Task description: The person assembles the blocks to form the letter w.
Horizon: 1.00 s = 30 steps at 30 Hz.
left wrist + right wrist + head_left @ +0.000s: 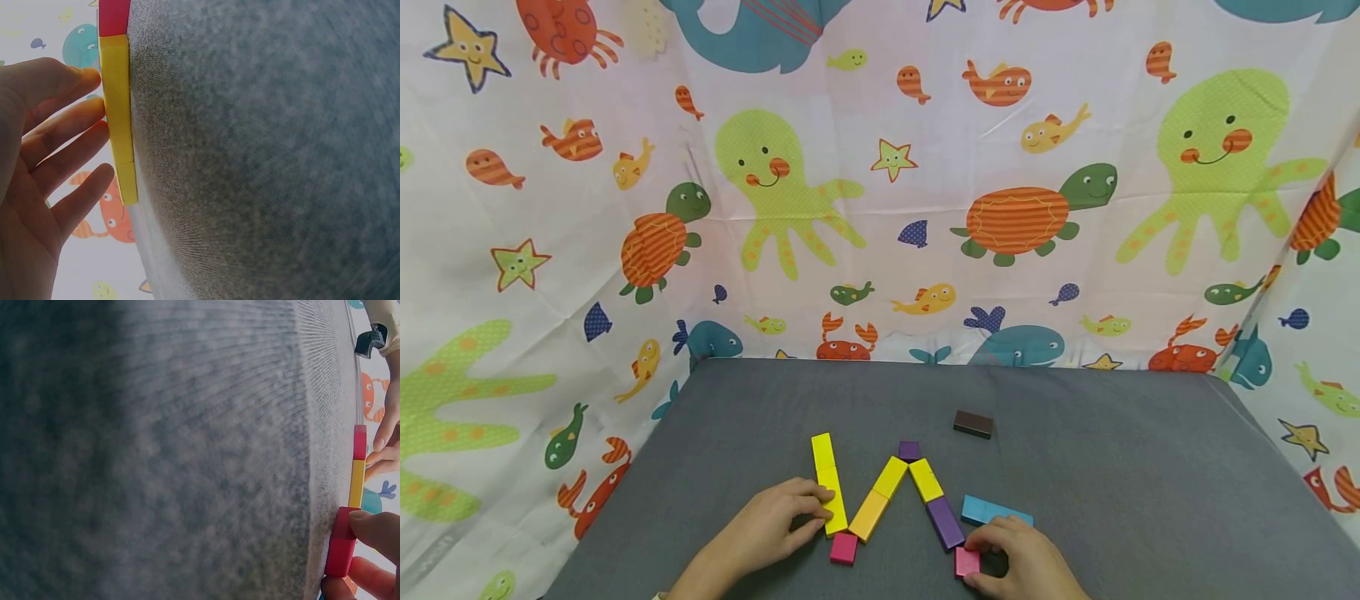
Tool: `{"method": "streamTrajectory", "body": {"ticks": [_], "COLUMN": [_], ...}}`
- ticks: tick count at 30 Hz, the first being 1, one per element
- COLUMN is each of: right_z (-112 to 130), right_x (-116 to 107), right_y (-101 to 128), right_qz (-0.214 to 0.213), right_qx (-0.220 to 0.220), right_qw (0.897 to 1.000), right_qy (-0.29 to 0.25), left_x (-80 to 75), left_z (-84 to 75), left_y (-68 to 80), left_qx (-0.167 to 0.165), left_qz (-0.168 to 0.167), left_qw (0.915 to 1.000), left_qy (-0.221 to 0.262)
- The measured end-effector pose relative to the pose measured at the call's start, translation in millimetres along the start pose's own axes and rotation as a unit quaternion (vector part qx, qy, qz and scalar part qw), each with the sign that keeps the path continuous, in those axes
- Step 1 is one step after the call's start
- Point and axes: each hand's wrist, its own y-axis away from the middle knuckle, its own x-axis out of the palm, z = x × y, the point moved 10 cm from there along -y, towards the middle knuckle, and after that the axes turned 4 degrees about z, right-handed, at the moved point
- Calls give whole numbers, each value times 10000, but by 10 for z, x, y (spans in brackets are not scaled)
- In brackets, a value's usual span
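Yellow blocks (823, 452) lie end to end in a slanting line, and my left hand (782, 521) touches their side, its fingers (69, 128) fairly straight. A red-pink block (843, 548) sits at the near end. From there an orange-yellow block (868, 515) and a yellow block (891, 477) slant up to a small purple block (910, 451). Another yellow block (926, 480) and a longer purple block (945, 522) slant down to the right. At their lower end my right hand (1022, 558) pinches a pink block (967, 562) between thumb and fingers.
A light blue block (995, 509) lies just beyond my right hand, partly hidden by it. Farther back is a dark brown block (973, 424). The grey cloth surface (1112, 467) ends at a hanging sea-animal print curtain (925, 183).
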Motion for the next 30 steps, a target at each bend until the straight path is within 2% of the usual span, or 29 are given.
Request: {"method": "streamTrajectory", "body": {"ticks": [16,19,23,27,30], "right_z": [-5,30,84,6,-135], "right_x": [-7,-77,-262,-447,-517], "right_y": [-6,-3,-23,-85,-145], "right_qz": [14,-70,-241,-31,532], "right_qx": [0,-140,-578,-806,-799], "right_qw": [10000,9998,9977,9959,9941], "right_qy": [-80,-118,-250,-420,-499], "left_x": [2,-5,-4,3,2], "left_z": [1,-9,-6,-1,-4], "left_y": [3,12,9,2,1], "left_qx": [52,119,104,57,51], "left_qz": [-61,-115,-96,-50,-42], "left_qw": [10000,9998,9999,10000,10000], "left_qy": [-45,-69,-61,-58,-67]}}
